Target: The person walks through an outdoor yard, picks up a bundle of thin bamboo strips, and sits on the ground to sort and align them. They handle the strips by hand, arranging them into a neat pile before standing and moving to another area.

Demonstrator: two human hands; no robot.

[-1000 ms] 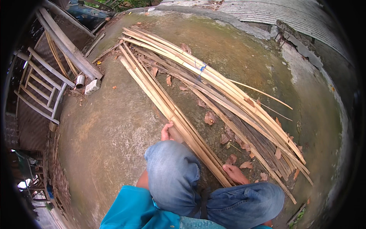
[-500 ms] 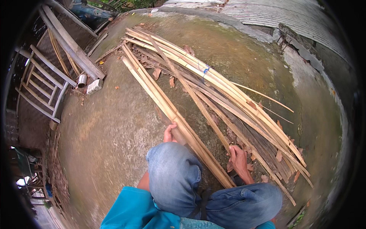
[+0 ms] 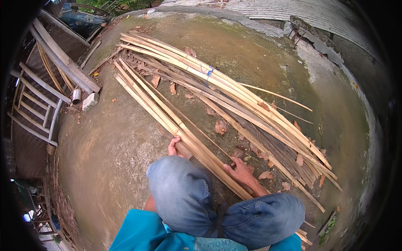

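Several long, pale bamboo strips (image 3: pixel 189 141) lie together in a slanting bundle in front of my knees. My left hand (image 3: pixel 173 147) is closed around the bundle's left edge, its palm partly hidden by my knee. On the other side, my right hand (image 3: pixel 243 171) pinches one thin brown strip (image 3: pixel 209 138), seen nearly edge-on. That strip runs close along the bundle's right side. My right thumb is near or against the bundle; contact is hard to tell.
A larger pile of bamboo strips (image 3: pixel 268 109), with a blue tie (image 3: pixel 209 73), lies to the right among dry leaves (image 3: pixel 221 126). At the left are a bamboo ladder-like frame (image 3: pixel 41 100), a pale block (image 3: pixel 90 101) and a can (image 3: pixel 76 96). Corrugated sheeting (image 3: pixel 268 10) borders the far side.
My right hand has moved left with the brown strip, bringing it from across the pile to alongside the bundle. My left hand keeps its hold. The whole view has shifted slightly.
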